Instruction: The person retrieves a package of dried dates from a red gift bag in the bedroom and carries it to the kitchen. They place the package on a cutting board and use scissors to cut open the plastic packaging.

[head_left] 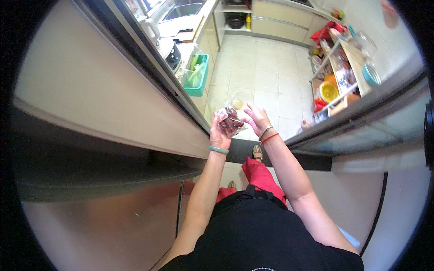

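Clasping a clear plastic bag of dark red pieces, your left hand has its fingers and thumb closed on the left side of it, while your right hand stands just to the right with thumb and fingers apart; whether any of those fingertips touch the plastic, you cannot tell from here. The bag is up in the air between your hands, ahead of your body; its long axis seems to slant from upper left to lower right, a pale pinkish printed patch at the upper-left end, though which end is its mouth is unclear. Just beyond it shows a clear round thing with a pale yellow spot, its support hidden. You wear a green bangle on the left wrist and a red cord on the right. Below lies a dark threshold strip, and past it the pale tiled floor of a kitchen. To your left, a green basket of green vegetables sits beside the counter, near a white appliance; to your right, a crowded rack carries a yellow bowl. Cream drawers line the far wall.
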The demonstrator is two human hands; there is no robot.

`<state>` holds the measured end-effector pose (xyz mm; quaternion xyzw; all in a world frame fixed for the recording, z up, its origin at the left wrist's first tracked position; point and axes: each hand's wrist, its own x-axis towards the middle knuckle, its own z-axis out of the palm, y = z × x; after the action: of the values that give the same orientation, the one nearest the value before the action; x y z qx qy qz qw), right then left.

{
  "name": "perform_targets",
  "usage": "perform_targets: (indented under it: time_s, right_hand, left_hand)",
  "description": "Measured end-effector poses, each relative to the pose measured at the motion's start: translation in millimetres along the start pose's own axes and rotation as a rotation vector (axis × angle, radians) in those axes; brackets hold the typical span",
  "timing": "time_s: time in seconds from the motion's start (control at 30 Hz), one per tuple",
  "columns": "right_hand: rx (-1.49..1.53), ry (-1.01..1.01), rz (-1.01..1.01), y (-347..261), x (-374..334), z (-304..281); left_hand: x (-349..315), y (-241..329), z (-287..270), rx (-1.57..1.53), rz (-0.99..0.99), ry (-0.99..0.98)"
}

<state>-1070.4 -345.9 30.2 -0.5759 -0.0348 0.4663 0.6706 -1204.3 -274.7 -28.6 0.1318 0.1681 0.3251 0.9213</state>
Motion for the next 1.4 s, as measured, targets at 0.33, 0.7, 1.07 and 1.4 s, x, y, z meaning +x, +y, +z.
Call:
perform_targets:
  time_s: [0.33,0.7,1.07,1.4]
  right_hand:
    - [-0.165,-0.258,0.115,-56.9,181.2,52.0]
    - [-0.256,-0.414,0.192,-52.8,323.8,135.8]
    - [-0.456,-0.483,0.343,-20.5,439.8,182.6]
    - [-0.733,-0.65,0.534,5.0,485.1,182.4]
  left_hand:
    - [131.6,16.0,-24.7,-0.079,0.2,0.188]
    - [204.7,58.2,-39.6,-0.03,0.442,0.404]
    - [279.5,121.1,-56.7,-0.039,0.434,0.533]
    - [307.2,134.8,-81.7,-0.133,0.387,0.528]
